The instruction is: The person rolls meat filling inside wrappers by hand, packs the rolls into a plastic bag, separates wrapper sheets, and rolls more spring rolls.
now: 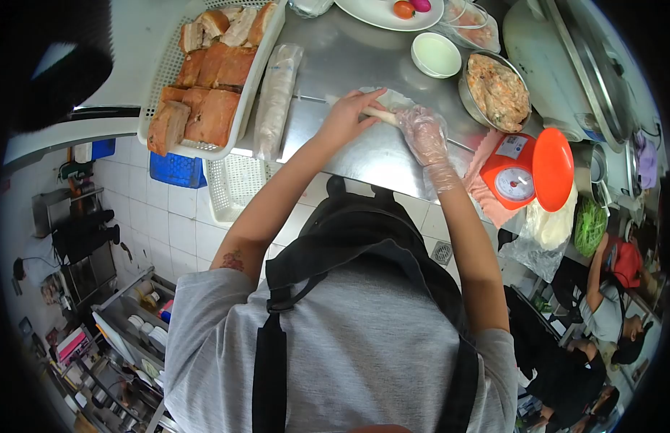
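Observation:
A pale, thin roll [380,115], like an uncooked spring roll, lies between my two hands over the steel table. My left hand [349,117], bare, pinches its left end with thumb and fingers. Around the right end, my right hand [424,136] is closed in a clear plastic glove and hides that part. A thin whitish wrapper sheet [394,97] shows on the table just behind the roll. To the right of my gloved hand stands a metal bowl of minced orange-flecked filling [496,90]. A pale green bowl [435,55] sits behind my right hand.
A white basket [237,126] with browned pork slabs [218,65] stands left, beside a plastic-wrapped long pack [277,101]. An orange scale [512,173] rests on a pink cloth [481,164] near the right front edge. A white plate [367,16] is at the back.

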The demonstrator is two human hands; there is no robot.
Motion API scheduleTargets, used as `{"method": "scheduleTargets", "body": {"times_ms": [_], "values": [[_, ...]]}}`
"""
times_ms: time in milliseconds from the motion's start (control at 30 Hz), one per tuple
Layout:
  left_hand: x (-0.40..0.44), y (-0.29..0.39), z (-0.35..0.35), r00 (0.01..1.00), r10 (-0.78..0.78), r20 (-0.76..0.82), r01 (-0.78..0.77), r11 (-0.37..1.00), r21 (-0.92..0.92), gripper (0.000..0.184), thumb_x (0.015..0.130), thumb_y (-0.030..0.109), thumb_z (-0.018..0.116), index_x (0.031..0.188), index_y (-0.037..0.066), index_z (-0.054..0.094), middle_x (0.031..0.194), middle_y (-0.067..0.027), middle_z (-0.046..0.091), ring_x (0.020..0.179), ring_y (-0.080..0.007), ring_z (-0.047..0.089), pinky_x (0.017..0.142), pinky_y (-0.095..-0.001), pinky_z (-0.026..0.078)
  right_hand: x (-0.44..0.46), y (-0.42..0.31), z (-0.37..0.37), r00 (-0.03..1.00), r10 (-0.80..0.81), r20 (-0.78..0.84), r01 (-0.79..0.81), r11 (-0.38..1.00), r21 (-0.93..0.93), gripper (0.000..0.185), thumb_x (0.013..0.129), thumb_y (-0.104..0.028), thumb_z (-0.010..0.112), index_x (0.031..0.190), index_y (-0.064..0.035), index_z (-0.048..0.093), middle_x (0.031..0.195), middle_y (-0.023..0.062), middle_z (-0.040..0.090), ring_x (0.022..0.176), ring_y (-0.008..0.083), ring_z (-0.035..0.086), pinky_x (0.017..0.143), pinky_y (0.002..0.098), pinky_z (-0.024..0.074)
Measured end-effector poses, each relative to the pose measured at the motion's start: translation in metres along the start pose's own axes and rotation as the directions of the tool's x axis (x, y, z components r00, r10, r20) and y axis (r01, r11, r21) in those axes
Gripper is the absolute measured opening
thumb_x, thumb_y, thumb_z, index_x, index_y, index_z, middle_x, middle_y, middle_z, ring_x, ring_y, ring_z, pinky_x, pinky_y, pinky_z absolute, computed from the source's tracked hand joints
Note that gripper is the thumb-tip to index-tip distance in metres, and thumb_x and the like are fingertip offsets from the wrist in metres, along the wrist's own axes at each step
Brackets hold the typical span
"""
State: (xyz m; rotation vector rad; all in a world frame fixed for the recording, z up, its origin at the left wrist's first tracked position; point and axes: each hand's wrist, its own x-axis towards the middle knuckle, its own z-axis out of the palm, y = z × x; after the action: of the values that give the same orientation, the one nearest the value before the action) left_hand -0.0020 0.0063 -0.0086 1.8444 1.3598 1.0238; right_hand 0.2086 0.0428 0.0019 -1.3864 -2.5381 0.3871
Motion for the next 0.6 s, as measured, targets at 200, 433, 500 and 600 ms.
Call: {"method": "scheduleTargets", "body": {"times_ms": [200, 433, 500, 600], "values": [[0.010, -0.008, -0.006, 0.992, -0.053, 0.113, 0.047, 0.997, 0.054, 0.055, 0.084, 0.011, 0.073, 0.137, 0.012, 0.058, 0.109, -0.0050, 0.073, 0.102, -0.0258, 0.061, 0.089, -0.0370, 0.052, -0.003, -0.018, 0.014, 0.985, -0.079, -0.150, 0.088, 0.995, 0.054, 0.023, 0.087, -0.020, 0.066, 0.108, -0.0170, 0.073, 0.097, 0.0107, 0.073, 0.104, 0.0312, 0.064, 0.088, 0.0446, 0.0529], [0.010, -0.006, -0.007, 0.993, 0.007, 0.114, -0.011, 0.999, 0.034, 0.052, 0.083, 0.014, 0.076, 0.133, 0.013, 0.062, 0.109, -0.0055, 0.072, 0.099, -0.0261, 0.061, 0.087, -0.0369, 0.054, -0.057, 0.033, -0.001, 0.970, -0.014, -0.241, 0.005, 0.999, -0.039, 0.030, 0.084, -0.021, 0.073, 0.113, -0.0148, 0.073, 0.104, 0.0100, 0.073, 0.099, 0.0337, 0.066, 0.090, 0.0430, 0.0525], [0.009, -0.006, -0.007, 0.994, 0.005, 0.111, -0.010, 0.999, 0.039, 0.050, 0.082, 0.013, 0.076, 0.130, 0.013, 0.064, 0.110, -0.0058, 0.072, 0.096, -0.0273, 0.062, 0.086, -0.0370, 0.054, -0.071, 0.044, -0.014, 0.975, 0.034, -0.221, -0.031, 0.999, 0.016, 0.036, 0.082, -0.023, 0.076, 0.116, -0.0103, 0.072, 0.111, 0.0129, 0.072, 0.104, 0.0301, 0.065, 0.092, 0.0411, 0.0518], [0.007, -0.006, -0.004, 0.990, 0.092, 0.108, -0.110, 0.978, 0.177, 0.046, 0.081, 0.010, 0.075, 0.126, 0.013, 0.067, 0.103, -0.0062, 0.072, 0.102, -0.0279, 0.062, 0.094, -0.0393, 0.051, -0.092, 0.032, -0.028, 0.897, 0.278, -0.343, -0.235, 0.958, 0.161, 0.046, 0.081, -0.025, 0.078, 0.121, -0.0036, 0.068, 0.122, 0.0171, 0.067, 0.114, 0.0327, 0.062, 0.098, 0.0403, 0.0497]]}}
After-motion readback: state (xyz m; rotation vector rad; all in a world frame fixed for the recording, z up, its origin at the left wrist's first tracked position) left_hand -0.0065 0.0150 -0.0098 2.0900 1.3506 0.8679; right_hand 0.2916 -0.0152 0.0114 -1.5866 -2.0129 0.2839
